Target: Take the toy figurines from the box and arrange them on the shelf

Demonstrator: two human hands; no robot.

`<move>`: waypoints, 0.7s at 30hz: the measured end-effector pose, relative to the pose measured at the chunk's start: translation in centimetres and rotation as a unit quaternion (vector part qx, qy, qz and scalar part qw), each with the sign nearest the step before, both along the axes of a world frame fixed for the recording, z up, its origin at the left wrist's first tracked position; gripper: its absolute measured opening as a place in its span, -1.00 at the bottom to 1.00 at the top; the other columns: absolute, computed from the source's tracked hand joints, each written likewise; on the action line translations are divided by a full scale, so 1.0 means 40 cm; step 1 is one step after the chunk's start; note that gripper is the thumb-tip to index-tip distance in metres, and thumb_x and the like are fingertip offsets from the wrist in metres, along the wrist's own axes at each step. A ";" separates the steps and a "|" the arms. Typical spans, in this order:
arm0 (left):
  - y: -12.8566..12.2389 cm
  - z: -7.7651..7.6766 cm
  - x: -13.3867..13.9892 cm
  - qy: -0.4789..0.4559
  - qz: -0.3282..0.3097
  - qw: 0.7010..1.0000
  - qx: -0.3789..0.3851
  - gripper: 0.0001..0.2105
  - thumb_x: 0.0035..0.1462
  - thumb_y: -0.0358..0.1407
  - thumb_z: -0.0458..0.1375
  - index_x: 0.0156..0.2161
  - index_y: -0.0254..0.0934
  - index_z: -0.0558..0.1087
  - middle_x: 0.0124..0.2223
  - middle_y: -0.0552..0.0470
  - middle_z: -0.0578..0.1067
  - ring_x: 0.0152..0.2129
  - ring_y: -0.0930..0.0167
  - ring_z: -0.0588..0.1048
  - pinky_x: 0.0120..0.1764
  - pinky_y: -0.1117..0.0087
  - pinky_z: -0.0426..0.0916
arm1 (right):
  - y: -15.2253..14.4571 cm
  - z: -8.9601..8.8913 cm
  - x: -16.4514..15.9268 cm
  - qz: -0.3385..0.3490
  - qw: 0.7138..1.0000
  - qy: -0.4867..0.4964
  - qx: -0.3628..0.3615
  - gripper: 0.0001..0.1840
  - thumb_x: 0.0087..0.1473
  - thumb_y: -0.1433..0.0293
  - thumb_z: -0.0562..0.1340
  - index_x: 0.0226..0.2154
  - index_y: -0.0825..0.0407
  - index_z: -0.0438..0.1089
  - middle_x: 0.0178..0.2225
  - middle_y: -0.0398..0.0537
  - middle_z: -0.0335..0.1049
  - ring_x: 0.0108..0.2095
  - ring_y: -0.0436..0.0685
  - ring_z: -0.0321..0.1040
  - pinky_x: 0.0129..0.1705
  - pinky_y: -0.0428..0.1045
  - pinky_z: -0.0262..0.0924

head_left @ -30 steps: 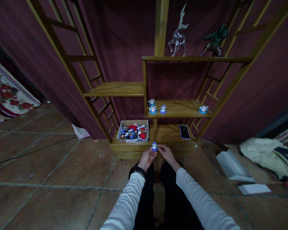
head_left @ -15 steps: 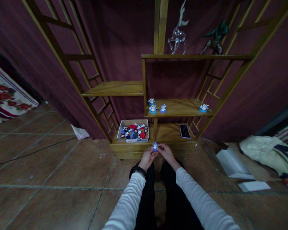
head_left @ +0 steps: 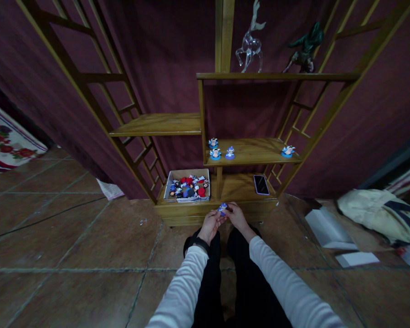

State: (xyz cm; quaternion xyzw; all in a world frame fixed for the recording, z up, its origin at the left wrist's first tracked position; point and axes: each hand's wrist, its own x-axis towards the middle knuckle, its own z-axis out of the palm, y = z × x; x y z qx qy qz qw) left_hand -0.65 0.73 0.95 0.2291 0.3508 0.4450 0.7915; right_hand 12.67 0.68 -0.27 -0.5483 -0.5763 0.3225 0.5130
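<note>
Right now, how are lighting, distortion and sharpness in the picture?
Head view: dim overall, the maroon curtain falling dark; head view: wide-angle stretch, the wooden display shelf's side frames splaying outward; head view: small highlights on the transparent deer figurine; head view: the purple-and-white figurine between left hand and right hand too small and soft for fine detail.

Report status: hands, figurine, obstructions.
Left hand and right hand both gripping purple figurine. Figurine held before wooden shelf unit. Open box beyond, leftward; nothing seen blocking either hand.
</note>
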 end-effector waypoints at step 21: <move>0.008 0.007 -0.003 0.026 0.051 0.998 -0.029 -0.89 0.03 -0.36 0.19 -0.40 -0.39 0.38 -0.45 -0.10 0.52 -0.50 0.42 0.52 -0.32 0.39 0.42 | -0.009 -0.001 0.000 -0.012 1.000 0.020 -0.005 -0.79 -0.04 0.34 0.16 -0.35 -0.01 0.49 -0.28 -0.04 0.43 -0.23 0.11 0.35 -0.10 0.02 0.20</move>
